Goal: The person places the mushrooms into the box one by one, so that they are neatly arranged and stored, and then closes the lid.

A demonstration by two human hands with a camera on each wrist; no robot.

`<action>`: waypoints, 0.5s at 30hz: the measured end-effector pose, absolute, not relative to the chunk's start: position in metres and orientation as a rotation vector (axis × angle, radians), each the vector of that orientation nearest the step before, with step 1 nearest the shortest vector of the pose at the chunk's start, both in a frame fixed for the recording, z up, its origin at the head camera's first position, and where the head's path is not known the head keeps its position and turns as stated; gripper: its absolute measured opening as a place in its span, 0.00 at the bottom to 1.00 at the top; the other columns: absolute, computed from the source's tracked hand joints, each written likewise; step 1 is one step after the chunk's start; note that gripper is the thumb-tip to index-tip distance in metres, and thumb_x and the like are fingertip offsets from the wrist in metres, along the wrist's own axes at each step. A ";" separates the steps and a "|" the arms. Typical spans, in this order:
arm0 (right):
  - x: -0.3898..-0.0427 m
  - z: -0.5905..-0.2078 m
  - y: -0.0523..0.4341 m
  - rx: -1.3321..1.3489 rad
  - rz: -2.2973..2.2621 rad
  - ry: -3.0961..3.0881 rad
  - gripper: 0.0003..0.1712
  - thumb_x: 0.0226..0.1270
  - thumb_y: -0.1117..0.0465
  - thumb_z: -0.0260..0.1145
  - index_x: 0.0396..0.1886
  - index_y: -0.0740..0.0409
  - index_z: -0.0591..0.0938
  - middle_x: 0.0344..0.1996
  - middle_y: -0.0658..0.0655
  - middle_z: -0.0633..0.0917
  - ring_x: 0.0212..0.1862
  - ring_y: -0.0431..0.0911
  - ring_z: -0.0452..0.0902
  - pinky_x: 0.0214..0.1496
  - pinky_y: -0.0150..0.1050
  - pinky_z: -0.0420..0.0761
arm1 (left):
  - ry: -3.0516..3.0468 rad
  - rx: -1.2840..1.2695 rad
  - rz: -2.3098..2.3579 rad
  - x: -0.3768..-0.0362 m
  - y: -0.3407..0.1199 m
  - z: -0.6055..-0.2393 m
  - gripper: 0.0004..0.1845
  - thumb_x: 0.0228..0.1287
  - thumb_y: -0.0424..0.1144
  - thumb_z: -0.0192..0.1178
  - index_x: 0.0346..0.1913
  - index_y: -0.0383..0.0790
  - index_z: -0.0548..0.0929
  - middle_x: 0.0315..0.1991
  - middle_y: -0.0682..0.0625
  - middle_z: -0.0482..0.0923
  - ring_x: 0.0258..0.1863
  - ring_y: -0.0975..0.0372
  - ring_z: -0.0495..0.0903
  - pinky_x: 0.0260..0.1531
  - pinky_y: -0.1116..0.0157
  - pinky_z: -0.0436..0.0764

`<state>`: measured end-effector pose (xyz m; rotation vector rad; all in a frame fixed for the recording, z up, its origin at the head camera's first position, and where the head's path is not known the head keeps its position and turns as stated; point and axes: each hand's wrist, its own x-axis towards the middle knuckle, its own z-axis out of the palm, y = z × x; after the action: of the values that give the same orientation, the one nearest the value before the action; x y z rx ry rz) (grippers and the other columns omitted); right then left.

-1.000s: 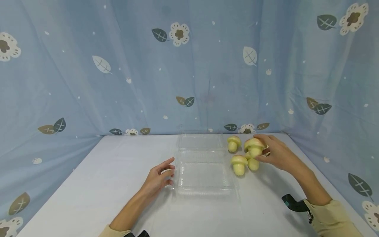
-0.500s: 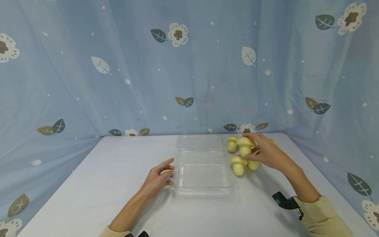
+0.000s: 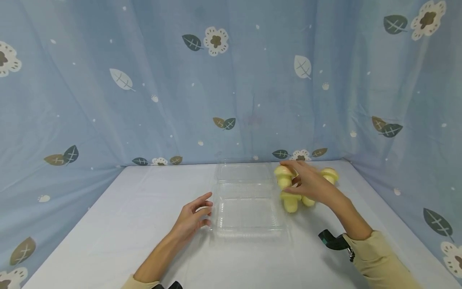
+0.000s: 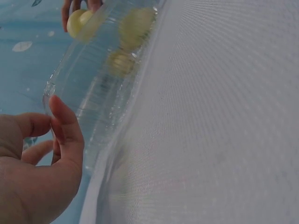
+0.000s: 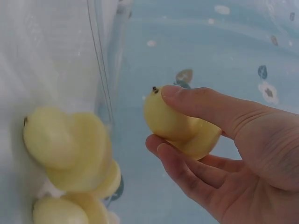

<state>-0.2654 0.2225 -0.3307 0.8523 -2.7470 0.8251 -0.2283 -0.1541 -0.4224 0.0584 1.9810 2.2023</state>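
Note:
A clear plastic clamshell box (image 3: 247,218) lies open in the middle of the white table. My right hand (image 3: 293,180) pinches a pale yellow toy mushroom (image 3: 282,175), lifted just right of the box's far half. In the right wrist view the mushroom (image 5: 173,122) sits between my thumb (image 5: 205,105) and curled fingers. Three more mushrooms stay on the table: one (image 3: 290,202) by the box's right rim, one (image 3: 308,201) under my hand, one (image 3: 330,174) behind it. My left hand (image 3: 206,209) rests relaxed at the box's left edge (image 4: 70,79), fingertips touching it.
A blue curtain with leaves and flowers (image 3: 231,80) closes off the back and both sides of the table. The loose mushrooms (image 5: 70,149) cluster close to the box's right wall (image 5: 100,60). White tabletop (image 3: 119,224) spreads left of the box.
My right hand has lifted one mushroom from the cluster and carried it left toward the box. A mushroom behind the hand has come into view. The left hand has not moved.

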 end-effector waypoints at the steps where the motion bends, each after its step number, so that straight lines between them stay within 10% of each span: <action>1: -0.266 -0.330 0.220 0.860 0.822 -2.747 0.44 0.57 0.60 0.75 0.72 0.56 0.65 0.63 0.67 0.71 0.40 0.46 0.84 0.40 0.32 0.85 | 1.979 0.058 2.206 -0.228 -0.154 -0.422 0.30 0.68 0.32 0.58 0.73 0.45 0.67 0.52 0.48 0.71 0.41 0.60 0.73 0.28 0.70 0.80; 15: -0.266 -0.333 0.182 0.934 0.849 -2.753 0.45 0.56 0.60 0.76 0.73 0.52 0.65 0.66 0.63 0.69 0.43 0.45 0.84 0.43 0.33 0.85 | 1.966 0.078 2.215 -0.228 -0.156 -0.423 0.30 0.67 0.30 0.58 0.71 0.45 0.68 0.51 0.48 0.71 0.40 0.61 0.73 0.28 0.71 0.80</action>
<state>-0.2660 0.1821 -0.3326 0.9343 -2.7528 0.8492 -0.2280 -0.1556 -0.4228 0.0782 1.9665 2.2155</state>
